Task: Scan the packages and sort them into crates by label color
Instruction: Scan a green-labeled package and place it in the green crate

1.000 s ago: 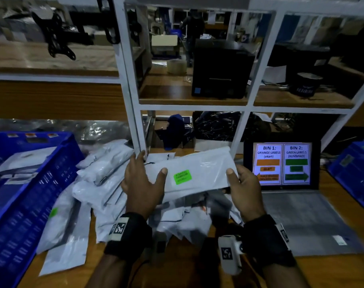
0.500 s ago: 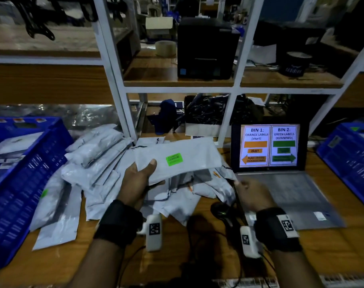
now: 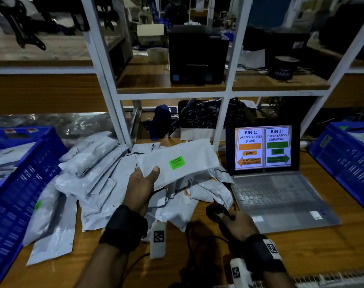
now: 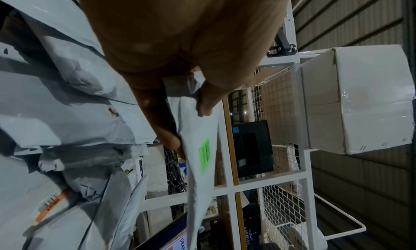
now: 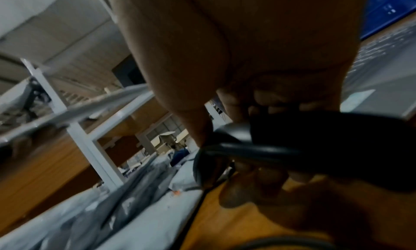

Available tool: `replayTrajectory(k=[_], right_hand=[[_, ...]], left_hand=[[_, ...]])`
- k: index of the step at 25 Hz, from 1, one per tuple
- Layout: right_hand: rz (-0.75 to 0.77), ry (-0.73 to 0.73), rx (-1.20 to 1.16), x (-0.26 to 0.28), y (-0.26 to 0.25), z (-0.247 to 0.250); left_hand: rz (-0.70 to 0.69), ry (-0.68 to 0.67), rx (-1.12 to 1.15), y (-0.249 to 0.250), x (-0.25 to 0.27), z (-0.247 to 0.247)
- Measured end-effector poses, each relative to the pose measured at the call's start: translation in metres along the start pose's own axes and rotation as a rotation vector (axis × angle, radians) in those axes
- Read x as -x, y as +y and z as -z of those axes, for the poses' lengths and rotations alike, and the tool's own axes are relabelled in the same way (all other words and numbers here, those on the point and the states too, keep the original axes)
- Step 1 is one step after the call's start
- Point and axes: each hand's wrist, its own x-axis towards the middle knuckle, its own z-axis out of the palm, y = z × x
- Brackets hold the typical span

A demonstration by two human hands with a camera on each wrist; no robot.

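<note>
My left hand (image 3: 144, 179) holds a grey mailer package (image 3: 189, 161) by its left end, thumb on top, above the pile. Its green label (image 3: 177, 162) faces up. The left wrist view shows the same package (image 4: 200, 165) pinched between thumb and fingers, with the green label (image 4: 205, 154) visible. My right hand (image 3: 237, 224) grips a black handheld scanner (image 3: 215, 212) low over the table, in front of the laptop. In the right wrist view the fingers (image 5: 265, 181) curl round the scanner (image 5: 315, 143). A pile of grey packages (image 3: 93, 173) lies on the table.
A blue crate (image 3: 21, 183) stands at the left and another blue crate (image 3: 347, 163) at the right. An open laptop (image 3: 264, 150) shows bin 1 orange labels pointing left, bin 2 green labels pointing right. White shelf posts (image 3: 220, 121) rise behind the pile.
My right hand let go of the package's right end, dropped to the table and took hold of the scanner. The left hand alone keeps the package raised.
</note>
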Motion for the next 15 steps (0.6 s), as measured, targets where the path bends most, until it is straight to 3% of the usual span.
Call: replayTrajectory(k=[5,8,15], right_hand=[[0.084,0.147,-0.412,0.040,-0.043,0.025],[0.193,0.094,-0.575,0.058,-0.073,0.029],[0.319,0.045,-0.657,0.070,-0.107,0.005]], left_hand=[[-0.032,0.006,-0.018,-0.009,-0.002,0.005],[-0.044,0.010,-0.039,-0.014,-0.003,0.004],[-0.075,0.007,-0.112,-0.025,-0.004,0.007]])
